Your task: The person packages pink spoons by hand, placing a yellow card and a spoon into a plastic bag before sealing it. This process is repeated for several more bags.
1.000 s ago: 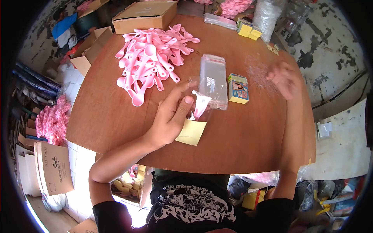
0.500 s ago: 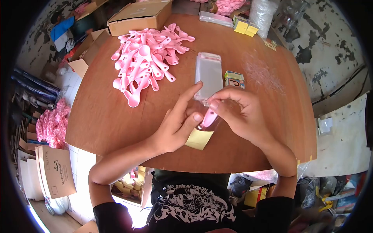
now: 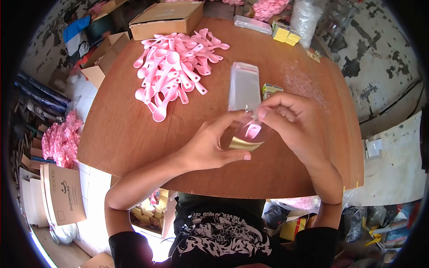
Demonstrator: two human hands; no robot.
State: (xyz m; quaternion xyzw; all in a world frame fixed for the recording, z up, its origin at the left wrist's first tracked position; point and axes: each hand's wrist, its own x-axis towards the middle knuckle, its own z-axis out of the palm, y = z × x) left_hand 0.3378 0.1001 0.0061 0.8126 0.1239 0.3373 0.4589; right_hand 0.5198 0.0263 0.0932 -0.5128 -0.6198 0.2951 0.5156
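1. Clear plastic pouch point(image 3: 261, 133): small, see-through and glossy. It is held just above the wooden table point(image 3: 134, 129) near its front edge, between both hands.
2. Inside the pouch is one pink spoon point(image 3: 253, 131); its rounded bowl shows through the film. A yellow card point(image 3: 243, 144) sits at the pouch's lower end, curved rather than flat. Can't tell whether the card is fully inside.
3. Left hand point(image 3: 210, 149): closed on the pouch's lower-left side, thumb under the yellow card and index finger along the top edge.
4. Right hand point(image 3: 292, 123): pinching the pouch's upper-right corner with fingertips point(image 3: 262, 113), the other fingers curled in.
5. Stack of empty clear bags point(image 3: 245, 85): lies flat on the table just beyond the hands, long side pointing away from the person.
6. Small printed carton point(image 3: 271, 89): just right of the stack, partly hidden by the right hand.
7. Pile of pink spoons point(image 3: 174, 67): loose heap on the far-left part of the table, well apart from the pouch.
8. Cardboard box point(image 3: 166, 18): at the far edge, behind the pile.
9. Yellow cartons point(image 3: 286, 35): far right, next to a clear bag roll point(image 3: 306, 18).
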